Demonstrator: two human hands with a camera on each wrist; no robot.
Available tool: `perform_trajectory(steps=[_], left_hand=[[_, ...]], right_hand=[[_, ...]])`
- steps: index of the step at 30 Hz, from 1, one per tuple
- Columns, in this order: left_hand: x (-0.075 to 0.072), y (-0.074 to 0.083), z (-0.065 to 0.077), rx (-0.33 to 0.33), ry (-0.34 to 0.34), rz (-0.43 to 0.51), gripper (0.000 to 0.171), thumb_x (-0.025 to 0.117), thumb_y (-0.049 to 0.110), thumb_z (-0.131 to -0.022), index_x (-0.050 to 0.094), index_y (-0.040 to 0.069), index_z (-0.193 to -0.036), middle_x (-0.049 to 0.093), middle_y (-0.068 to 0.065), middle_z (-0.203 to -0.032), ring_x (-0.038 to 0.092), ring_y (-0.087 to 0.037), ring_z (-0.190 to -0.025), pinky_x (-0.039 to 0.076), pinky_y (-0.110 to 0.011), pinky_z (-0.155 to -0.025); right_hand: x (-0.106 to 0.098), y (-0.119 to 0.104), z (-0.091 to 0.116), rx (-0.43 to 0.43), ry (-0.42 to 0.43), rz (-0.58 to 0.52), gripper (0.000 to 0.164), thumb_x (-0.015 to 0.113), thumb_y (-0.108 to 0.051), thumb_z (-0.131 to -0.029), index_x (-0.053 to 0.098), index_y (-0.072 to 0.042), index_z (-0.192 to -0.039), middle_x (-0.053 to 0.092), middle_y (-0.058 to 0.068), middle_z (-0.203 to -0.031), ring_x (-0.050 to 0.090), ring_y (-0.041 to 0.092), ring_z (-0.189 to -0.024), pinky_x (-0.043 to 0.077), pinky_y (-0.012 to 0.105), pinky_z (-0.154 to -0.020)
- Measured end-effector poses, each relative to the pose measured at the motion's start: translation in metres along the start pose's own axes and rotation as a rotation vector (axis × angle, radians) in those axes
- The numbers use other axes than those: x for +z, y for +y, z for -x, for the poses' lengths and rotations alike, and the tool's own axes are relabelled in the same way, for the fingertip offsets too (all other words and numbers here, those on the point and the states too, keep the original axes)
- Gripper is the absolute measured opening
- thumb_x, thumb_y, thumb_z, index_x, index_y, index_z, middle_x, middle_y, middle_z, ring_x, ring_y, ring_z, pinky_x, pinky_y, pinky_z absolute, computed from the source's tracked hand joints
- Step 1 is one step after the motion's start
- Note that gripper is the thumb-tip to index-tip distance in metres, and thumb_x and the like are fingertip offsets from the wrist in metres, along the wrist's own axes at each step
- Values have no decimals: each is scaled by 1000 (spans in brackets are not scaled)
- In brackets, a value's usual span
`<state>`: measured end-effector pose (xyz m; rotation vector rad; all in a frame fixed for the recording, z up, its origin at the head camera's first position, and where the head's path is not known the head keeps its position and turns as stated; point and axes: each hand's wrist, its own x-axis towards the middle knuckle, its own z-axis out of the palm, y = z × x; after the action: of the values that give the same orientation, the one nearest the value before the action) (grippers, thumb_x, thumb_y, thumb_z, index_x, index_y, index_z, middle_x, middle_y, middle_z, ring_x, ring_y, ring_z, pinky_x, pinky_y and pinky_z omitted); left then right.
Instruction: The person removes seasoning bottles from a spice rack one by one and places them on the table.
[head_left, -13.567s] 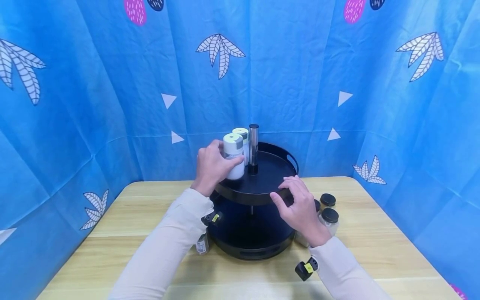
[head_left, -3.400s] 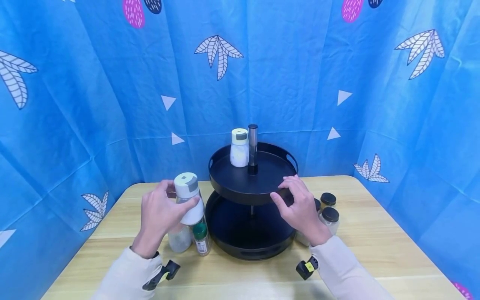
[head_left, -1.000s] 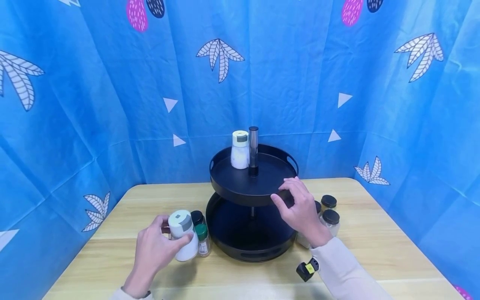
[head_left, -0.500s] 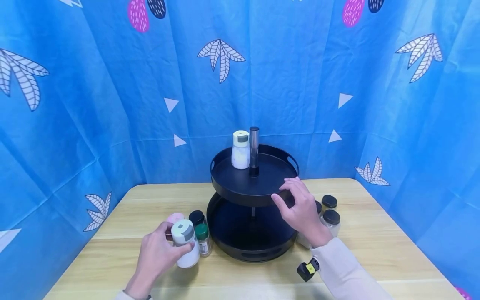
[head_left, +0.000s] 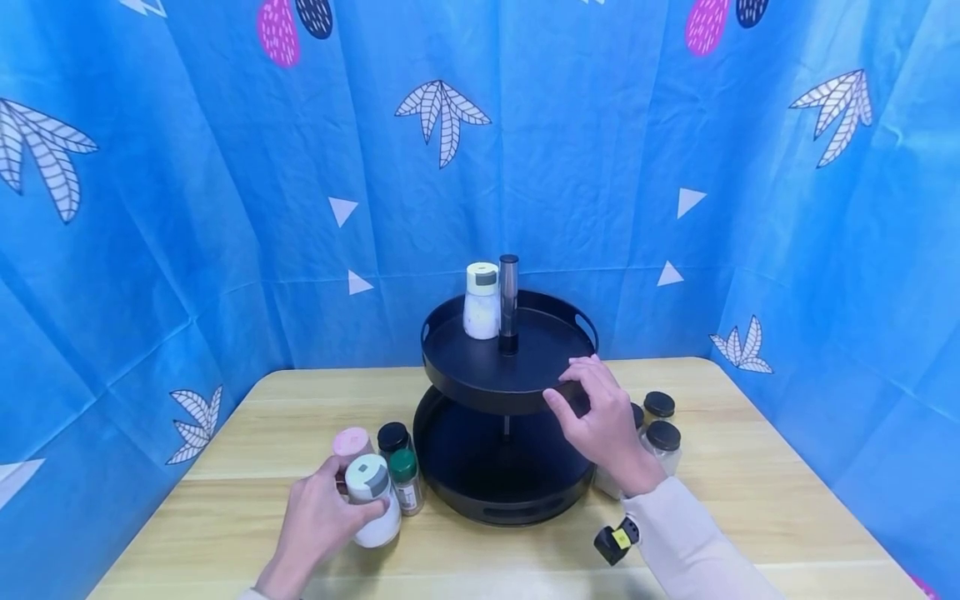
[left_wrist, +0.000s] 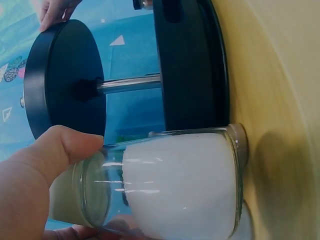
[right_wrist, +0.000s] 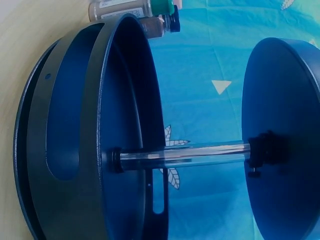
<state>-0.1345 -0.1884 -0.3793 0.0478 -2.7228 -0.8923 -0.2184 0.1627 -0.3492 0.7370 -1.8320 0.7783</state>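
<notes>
My left hand grips a clear glass seasoning jar of white powder with a pale lid, thumb on one side and fingers behind. The jar is upright, low over the table at the left of a black two-tier turntable rack. In the left wrist view, the thumb presses near the jar's lid and white contents fill most of the glass. My right hand holds the front right rim of the upper tier, thumb outside and fingers over the edge. A similar jar stands on that tier beside the metal post.
Close behind the held jar stand a pink-lidded jar, a black-capped bottle and a green-capped bottle. Several black-lidded jars stand right of the rack, partly behind my right hand. A blue patterned curtain surrounds the table.
My left hand has carried the jar from the upper tier down to the table's left side, lastly lowering it slightly toward the front. The pink-lidded jar has come into view. My right hand stays put.
</notes>
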Motion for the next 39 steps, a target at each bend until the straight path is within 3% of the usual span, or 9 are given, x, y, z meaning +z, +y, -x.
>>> perform_trajectory(steps=[8,21,30,35,39], left_hand=[[5,-6,2,-21,-15,14,73,89,31,-63,57,-3,-119,68,-16,-106,63,-29,-93,54,-47,-80],[15,-18,3,-71,-45,10,71,88,33,-64,56,-5,-115,67,-17,-106,62,-29,-94,54,-48,-81],[17,-19,4,-51,-82,26,75,88,34,-67,52,-6,-120,64,-20,-113,61,-33,-99,52,-51,-83],[11,-17,2,-35,-133,23,79,86,40,-71,50,-7,-123,63,-18,-113,61,-30,-98,53,-49,-82],[-5,-9,-3,1,-163,-41,81,81,49,-73,51,-8,-122,63,-15,-107,60,-30,-96,52,-48,-81]], right_hand=[[1,-1,-3,-13,12,-13,45,56,-43,-97,64,0,-90,68,20,-97,62,36,-101,40,56,-101],[2,-2,0,-5,0,-19,46,55,-44,-97,64,0,-90,68,20,-97,62,36,-101,40,58,-100],[3,-1,3,-2,8,-22,44,55,-43,-97,64,0,-91,67,21,-98,62,36,-102,40,59,-99],[2,0,0,-12,13,-31,43,56,-42,-97,65,0,-91,68,20,-99,62,36,-101,40,59,-99],[-2,2,-4,-11,2,-47,46,56,-44,-96,65,1,-94,68,21,-101,62,36,-102,40,56,-100]])
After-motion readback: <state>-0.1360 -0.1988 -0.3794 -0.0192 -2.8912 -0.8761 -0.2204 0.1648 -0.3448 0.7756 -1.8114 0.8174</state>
